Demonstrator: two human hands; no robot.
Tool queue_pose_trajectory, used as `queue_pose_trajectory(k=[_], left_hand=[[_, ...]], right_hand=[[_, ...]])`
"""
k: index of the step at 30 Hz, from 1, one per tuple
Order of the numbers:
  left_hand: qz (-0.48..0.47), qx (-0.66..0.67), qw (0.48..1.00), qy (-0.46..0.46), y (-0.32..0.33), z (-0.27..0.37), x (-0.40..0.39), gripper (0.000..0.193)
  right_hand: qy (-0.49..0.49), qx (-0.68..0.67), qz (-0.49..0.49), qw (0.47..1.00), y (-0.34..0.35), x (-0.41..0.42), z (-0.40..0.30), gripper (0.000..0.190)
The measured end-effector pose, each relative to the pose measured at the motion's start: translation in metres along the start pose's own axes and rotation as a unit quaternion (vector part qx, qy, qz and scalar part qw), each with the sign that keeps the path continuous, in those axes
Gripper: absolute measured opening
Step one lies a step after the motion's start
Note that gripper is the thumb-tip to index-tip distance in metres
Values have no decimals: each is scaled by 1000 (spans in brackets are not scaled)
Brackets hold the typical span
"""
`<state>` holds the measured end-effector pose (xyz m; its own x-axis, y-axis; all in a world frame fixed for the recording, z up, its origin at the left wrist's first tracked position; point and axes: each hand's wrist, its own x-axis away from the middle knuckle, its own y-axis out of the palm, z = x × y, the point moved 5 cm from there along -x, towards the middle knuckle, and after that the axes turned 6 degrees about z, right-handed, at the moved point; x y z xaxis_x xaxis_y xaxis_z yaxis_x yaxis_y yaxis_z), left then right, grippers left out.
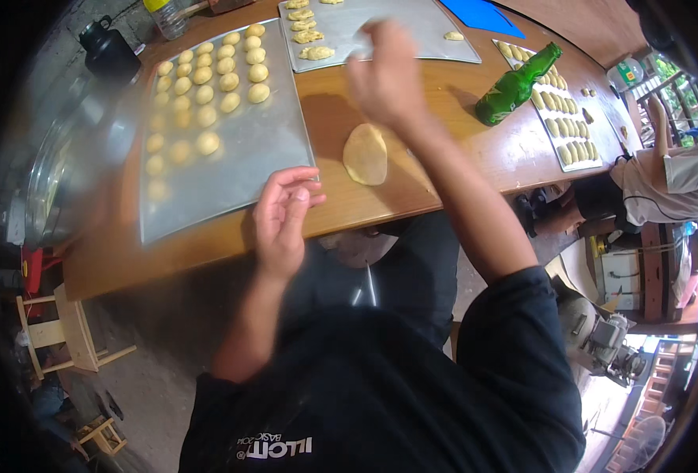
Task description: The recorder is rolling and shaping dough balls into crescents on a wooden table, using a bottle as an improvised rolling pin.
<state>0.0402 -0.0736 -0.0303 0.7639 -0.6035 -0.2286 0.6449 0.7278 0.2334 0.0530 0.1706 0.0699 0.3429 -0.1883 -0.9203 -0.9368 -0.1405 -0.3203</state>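
Note:
A flattened oval of dough lies on the wooden table in front of me. My left hand is at the table's near edge by the corner of a metal tray, palm turned up. Its fingers are loosely bent and apart, with nothing in them. Beyond the dough, my right hand is raised in front of a second metal tray. It is blurred, so whether its fingertips pinch anything is unclear. Rows of round dough balls sit on the left tray. Several shaped dough pieces rest on the far one.
A green glass bottle stands right of my right hand. Farther right is a tray of rolled dough pieces, with a person seated beside it. A black flask and a plastic bottle stand at the back left. A blue sheet lies behind.

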Motion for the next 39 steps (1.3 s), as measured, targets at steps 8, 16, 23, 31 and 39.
queue_pose_trajectory(k=[8, 16, 23, 31, 39], left_hand=[[-145, -537, 807, 200, 52, 26, -77, 45], [-223, -567, 785, 112, 73, -26, -120, 41], [-221, -555, 792, 126, 77, -31, -121, 41], [-244, -564, 772, 159, 68, -11, -114, 38], [-239, -552, 774, 197, 71, -22, -109, 36]], right_hand=[[173, -25, -110, 978, -73, 20, 46, 22], [168, 51, -295, 939, -48, 110, 45, 36], [122, 61, -334, 932, -40, 117, 36, 37], [88, 41, -333, 938, -57, 113, 24, 35], [81, 31, -328, 941, -44, 116, 28, 37]])
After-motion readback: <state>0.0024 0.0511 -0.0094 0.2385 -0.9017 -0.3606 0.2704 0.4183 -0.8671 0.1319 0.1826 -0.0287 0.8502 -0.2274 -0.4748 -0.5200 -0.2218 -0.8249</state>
